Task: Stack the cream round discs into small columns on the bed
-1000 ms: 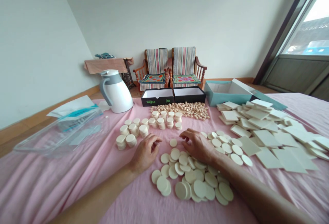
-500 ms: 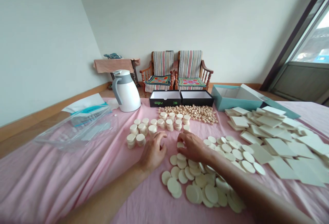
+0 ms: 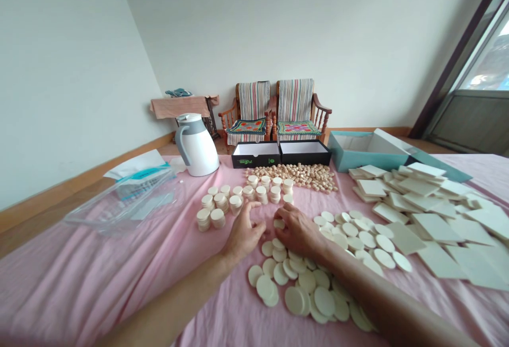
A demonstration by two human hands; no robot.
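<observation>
My left hand point(image 3: 244, 234) is just in front of the stacks, its thumb and forefinger apart in a C shape with nothing visible between them. Close to its right, my right hand point(image 3: 301, 230) is curled down with its fingertips on a pale wooden disc point(image 3: 279, 224); whether more discs lie under it is hidden. Several short stacks of discs point(image 3: 217, 218) stand in rows beyond my hands. Loose round discs point(image 3: 307, 280) lie heaped below my right forearm, which covers part of them. More loose discs point(image 3: 368, 239) spread to its right.
Small wooden pieces point(image 3: 306, 173) are piled before two black boxes point(image 3: 254, 161). Square pale tiles point(image 3: 433, 227) are heaped at right, near a teal box point(image 3: 348, 156). A white jug point(image 3: 201, 148) and clear plastic packaging point(image 3: 119, 204) are at left on the pink cloth point(image 3: 167, 262).
My left hand has shifted slightly right, towards my right hand, and its thumb points further right. My right hand stays over the same disc. The view has tilted slightly.
</observation>
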